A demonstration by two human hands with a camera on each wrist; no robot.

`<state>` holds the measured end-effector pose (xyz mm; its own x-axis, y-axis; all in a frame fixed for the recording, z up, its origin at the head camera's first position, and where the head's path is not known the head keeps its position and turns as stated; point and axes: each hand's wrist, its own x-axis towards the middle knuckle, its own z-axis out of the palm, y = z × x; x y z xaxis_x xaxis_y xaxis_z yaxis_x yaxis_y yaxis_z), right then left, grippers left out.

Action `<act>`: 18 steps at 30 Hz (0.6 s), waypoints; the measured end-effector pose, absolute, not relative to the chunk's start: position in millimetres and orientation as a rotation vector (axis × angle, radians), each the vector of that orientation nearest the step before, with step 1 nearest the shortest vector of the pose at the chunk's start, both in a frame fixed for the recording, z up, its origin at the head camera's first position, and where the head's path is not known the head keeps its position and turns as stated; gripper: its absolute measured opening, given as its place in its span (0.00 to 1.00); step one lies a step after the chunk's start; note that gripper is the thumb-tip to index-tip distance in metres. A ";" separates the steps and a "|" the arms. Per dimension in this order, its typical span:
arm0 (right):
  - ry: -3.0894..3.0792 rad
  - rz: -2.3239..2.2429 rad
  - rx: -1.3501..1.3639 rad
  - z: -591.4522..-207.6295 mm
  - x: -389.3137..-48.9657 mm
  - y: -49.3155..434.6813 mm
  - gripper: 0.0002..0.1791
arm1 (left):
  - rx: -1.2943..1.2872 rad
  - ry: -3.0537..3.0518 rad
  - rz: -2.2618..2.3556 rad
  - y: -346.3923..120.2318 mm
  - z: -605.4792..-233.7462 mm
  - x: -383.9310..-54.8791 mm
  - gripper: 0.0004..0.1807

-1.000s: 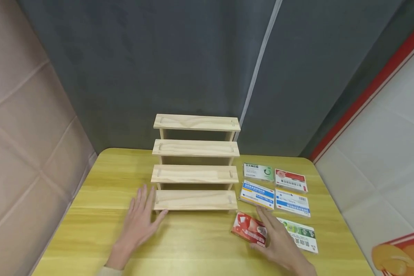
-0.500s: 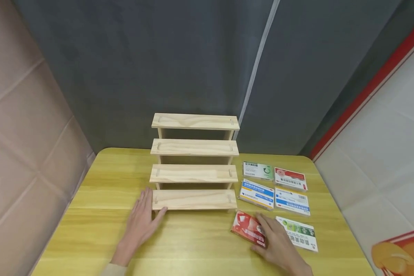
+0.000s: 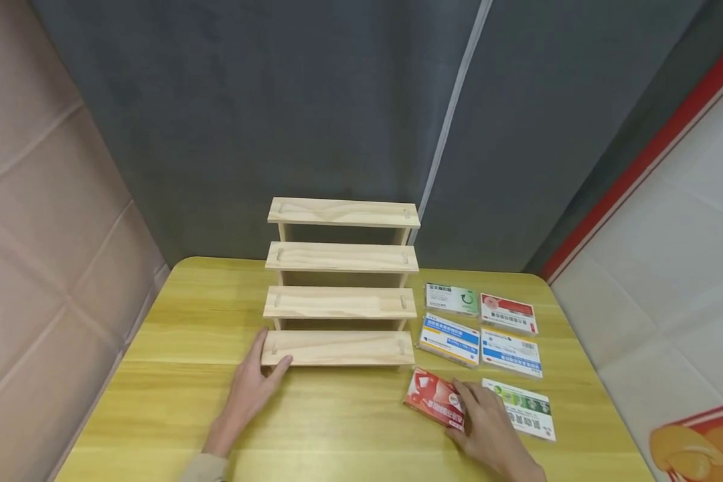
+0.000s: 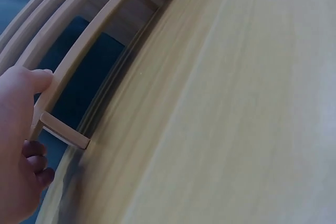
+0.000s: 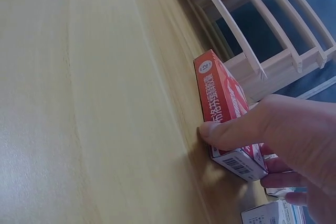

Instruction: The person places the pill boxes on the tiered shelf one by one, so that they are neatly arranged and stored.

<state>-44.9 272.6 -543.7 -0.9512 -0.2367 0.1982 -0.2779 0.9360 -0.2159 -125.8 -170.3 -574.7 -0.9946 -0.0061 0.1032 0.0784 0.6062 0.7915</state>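
A stepped wooden rack (image 3: 340, 348) with several tiers stands at the middle of the table. My left hand (image 3: 256, 385) holds the left end of its lowest tier. In the left wrist view, the thumb lies on the front edge of the wooden rack (image 4: 86, 38) and the other fingers curl beside its end. To the right of the rack lies a red medicine box (image 3: 435, 399). My right hand (image 3: 488, 428) grips its right end. In the right wrist view, the thumb presses the near long side of the red medicine box (image 5: 215, 90), with fingers on its opposite side.
Right of the rack lie several more medicine boxes: a white-green one (image 3: 450, 299), a red-white one (image 3: 509, 314), two blue-white ones, and a green-white one (image 3: 521, 410) next to my right hand. A dark curtain (image 3: 313, 100) hangs behind the wooden table (image 3: 205, 321).
My left hand has moved slightly right, from lying flat beside the rack to gripping its lowest tier, whose left end has shifted slightly left. My right hand stays at the red medicine box.
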 end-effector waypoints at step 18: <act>-2.965 0.629 0.181 -547.4 -38.2 276.5 0.47 | -0.056 -2.440 -1.611 -166.0 -590.0 -128.1 0.45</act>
